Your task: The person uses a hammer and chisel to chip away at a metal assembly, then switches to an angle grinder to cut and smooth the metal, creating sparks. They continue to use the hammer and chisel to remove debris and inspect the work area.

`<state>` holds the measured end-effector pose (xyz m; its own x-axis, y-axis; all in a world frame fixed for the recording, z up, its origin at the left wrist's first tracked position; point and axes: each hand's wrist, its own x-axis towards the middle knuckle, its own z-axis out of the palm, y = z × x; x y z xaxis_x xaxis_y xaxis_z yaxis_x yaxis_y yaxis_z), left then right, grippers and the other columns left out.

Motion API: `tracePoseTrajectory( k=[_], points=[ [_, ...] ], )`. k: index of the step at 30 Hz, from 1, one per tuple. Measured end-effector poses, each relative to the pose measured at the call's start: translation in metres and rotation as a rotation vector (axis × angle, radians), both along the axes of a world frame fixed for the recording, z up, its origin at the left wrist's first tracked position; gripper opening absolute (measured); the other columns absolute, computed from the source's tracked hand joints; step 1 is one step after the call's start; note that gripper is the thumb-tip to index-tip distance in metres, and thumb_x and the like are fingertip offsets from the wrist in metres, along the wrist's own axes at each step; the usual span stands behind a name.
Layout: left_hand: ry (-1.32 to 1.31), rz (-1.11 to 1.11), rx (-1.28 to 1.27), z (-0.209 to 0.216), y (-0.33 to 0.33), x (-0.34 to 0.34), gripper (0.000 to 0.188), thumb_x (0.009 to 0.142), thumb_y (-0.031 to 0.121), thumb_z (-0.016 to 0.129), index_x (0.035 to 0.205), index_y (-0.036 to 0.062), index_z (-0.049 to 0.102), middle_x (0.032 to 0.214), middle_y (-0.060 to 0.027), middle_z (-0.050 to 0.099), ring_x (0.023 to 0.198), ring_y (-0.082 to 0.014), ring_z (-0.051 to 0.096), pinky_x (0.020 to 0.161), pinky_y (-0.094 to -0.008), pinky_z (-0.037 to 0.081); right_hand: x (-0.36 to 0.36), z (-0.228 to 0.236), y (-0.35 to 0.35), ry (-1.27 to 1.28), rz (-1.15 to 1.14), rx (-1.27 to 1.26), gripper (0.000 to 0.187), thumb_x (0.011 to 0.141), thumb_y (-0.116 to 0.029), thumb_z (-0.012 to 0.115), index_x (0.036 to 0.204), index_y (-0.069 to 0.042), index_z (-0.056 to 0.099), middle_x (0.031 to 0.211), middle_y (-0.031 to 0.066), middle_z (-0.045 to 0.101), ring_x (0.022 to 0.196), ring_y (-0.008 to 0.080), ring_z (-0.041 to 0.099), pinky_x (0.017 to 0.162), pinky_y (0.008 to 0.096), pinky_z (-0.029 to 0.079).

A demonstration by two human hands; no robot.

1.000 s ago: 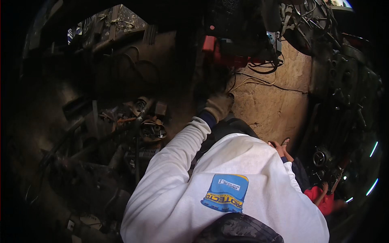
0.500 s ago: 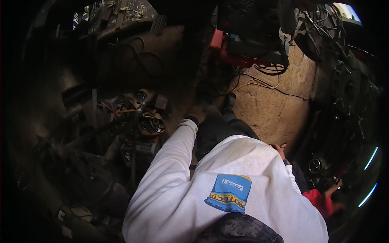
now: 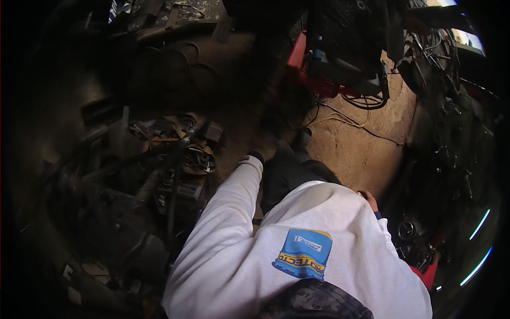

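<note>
My left hand (image 3: 264, 149) hangs in deep shadow beside my dark trouser leg (image 3: 292, 175), beyond the cuff of my white sleeve. Its fingers are too dark to make out, and I cannot tell whether it holds anything. My right hand (image 3: 368, 200) shows only in part past the right side of my white shirt (image 3: 319, 212), low by my body. The rest of it is hidden by the shirt, so what its fingers do is unclear.
A red and black machine (image 3: 324, 85) stands ahead, with cables (image 3: 345, 119) on the brown floor (image 3: 366, 154). Metal parts and scrap (image 3: 196, 159) lie at the left. Dark machinery (image 3: 451, 133) lines the right side. Another person's red garment (image 3: 428, 274) shows at lower right.
My view has shifted, so the red and black machine sits further right and lower. Less of my right hand shows. The other person's arm at lower right has gone from sight.
</note>
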<state>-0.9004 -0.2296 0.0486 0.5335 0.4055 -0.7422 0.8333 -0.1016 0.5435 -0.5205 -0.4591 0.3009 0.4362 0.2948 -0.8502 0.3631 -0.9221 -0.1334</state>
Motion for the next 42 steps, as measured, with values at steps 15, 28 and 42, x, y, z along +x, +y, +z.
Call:
tracePoseTrajectory(
  k=[15,28,42],
  points=[
    [0.032,0.468,-0.087,0.047,0.05,-0.029,0.049,0.091,0.049,0.05,0.115,0.0087,0.065,0.119,-0.0207,0.061,0.114,-0.0376,0.056,0.1,-0.043,0.041,-0.019,-0.008,0.05,0.027,-0.022,0.23,0.037,0.09,-0.028,0.063,0.108,0.003,0.064,0.099,0.0178,0.069,0.09,0.0254,0.066,0.081,0.0343,0.05],
    [0.123,0.24,0.197,0.091,0.095,-0.041,0.053,0.09,0.049,0.047,0.129,0.0124,0.055,0.133,-0.0195,0.052,0.122,-0.0371,0.05,0.103,-0.0446,0.039,-0.026,-0.029,0.045,0.082,-0.28,0.322,0.034,0.091,-0.024,0.062,0.109,0.005,0.062,0.089,0.0111,0.067,0.071,0.0159,0.062,0.063,0.0286,0.05],
    [0.3,-0.217,0.129,0.118,0.095,0.045,0.058,0.085,0.049,0.05,0.127,0.0089,0.057,0.131,-0.0239,0.051,0.123,-0.0392,0.048,0.104,-0.0441,0.039,0.004,-0.126,-0.104,-0.041,-0.635,0.354,0.046,0.088,-0.037,0.064,0.108,0.004,0.064,0.099,0.0185,0.068,0.086,0.0253,0.064,0.077,0.0352,0.049]
  ],
)
